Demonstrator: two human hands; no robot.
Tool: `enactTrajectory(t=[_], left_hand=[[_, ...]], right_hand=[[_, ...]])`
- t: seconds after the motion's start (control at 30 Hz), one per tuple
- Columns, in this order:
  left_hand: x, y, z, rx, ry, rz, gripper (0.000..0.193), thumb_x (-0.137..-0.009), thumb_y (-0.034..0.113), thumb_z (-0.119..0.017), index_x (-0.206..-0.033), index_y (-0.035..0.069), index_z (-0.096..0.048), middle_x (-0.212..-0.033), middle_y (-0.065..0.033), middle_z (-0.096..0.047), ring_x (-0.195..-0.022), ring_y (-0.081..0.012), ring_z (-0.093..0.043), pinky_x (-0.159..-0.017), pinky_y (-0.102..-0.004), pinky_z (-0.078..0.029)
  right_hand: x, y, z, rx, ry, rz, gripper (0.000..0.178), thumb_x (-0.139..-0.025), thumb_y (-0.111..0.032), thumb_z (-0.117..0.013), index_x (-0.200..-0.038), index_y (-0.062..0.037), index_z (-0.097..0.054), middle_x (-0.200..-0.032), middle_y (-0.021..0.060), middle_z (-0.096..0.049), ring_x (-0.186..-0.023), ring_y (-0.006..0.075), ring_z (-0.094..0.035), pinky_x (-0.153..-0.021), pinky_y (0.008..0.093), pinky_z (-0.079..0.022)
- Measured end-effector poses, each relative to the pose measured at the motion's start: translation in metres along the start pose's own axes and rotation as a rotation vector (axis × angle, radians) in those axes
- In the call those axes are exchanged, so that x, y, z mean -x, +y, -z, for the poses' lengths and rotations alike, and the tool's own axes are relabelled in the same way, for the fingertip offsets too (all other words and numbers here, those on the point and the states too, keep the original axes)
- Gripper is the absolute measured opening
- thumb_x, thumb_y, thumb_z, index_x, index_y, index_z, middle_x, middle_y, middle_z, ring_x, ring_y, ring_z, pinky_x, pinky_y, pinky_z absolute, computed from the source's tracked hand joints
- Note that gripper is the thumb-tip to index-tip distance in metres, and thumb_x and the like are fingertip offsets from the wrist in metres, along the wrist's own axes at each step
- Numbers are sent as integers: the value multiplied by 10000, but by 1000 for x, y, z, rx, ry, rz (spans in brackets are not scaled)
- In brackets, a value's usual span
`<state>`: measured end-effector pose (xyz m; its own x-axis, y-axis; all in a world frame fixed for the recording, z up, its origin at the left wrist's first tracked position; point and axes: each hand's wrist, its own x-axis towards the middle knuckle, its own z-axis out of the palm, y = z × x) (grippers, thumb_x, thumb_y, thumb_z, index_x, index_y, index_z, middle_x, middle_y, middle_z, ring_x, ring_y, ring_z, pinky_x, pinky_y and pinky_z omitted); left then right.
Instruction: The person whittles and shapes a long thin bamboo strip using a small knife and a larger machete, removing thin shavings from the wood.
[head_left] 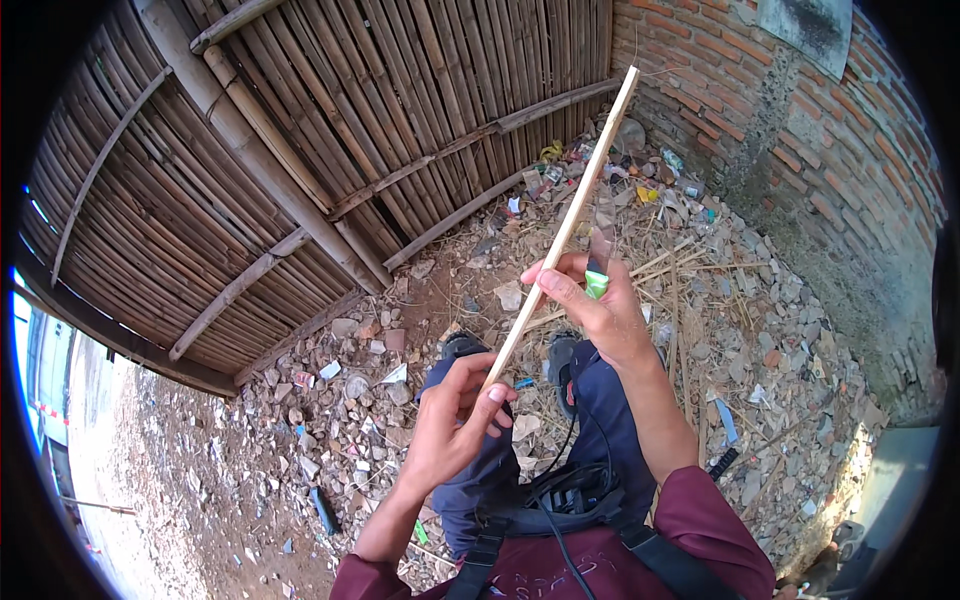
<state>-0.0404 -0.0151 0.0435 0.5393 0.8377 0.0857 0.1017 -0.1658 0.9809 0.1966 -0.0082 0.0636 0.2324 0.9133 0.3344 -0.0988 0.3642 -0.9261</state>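
A long pale bamboo strip (585,190) slants up and away in front of me. Its near end is pinched between the thumb and fingers of my left hand (455,415). Higher up, my right hand (605,310) presses its thumb against the strip. The same hand also grips a knife (597,284) with a light green handle, most of it hidden in the palm. The knife's blade points upward beside the strip and its outline is faint.
Rubble and litter (350,390) cover the ground, with thin bamboo pieces (680,262) lying ahead. A bamboo slat wall (400,100) rises at left, a brick wall (740,90) at right. Cables (560,490) hang over my lap. A dark cylindrical object (324,510) lies at lower left.
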Motion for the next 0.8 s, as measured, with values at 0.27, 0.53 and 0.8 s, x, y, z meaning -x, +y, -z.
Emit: enactTrajectory(t=[0.27, 0.53, 0.8], left_hand=[[-13, -11, -5, -18, 16, 43, 312, -1152, 241, -551, -1193, -24, -712, -745, -35, -691, -471, -40, -542, -424, -208, -382], [-12, -13, -9, 127, -24, 137, 311, -1162, 267, -529, -1129, 4, -692, -685, 13, -607, -446, -19, -457, -414, -201, -320], [-2, -9, -10, 275, -108, 234, 300, -1170, 265, -518, -1144, 29, -701, -663, 59, -541, -489, 1, -402, -449, -212, -270]], right_hand=[[14, -2, 6, 435, 34, 49, 676, -934, -186, -812, -1416, -40, -361, -968, 68, -612, -888, 146, -638, -792, 326, -544], [53, -6, 12, 688, -213, 224, 334, -953, -109, -753, -1204, -53, -540, -1025, 118, -657, -866, 330, -714, -748, 421, -556], [62, 2, 24, 924, -210, 529, 273, -925, -144, -815, -1176, -116, -711, -939, 49, -693, -687, 227, -726, -554, 370, -547]])
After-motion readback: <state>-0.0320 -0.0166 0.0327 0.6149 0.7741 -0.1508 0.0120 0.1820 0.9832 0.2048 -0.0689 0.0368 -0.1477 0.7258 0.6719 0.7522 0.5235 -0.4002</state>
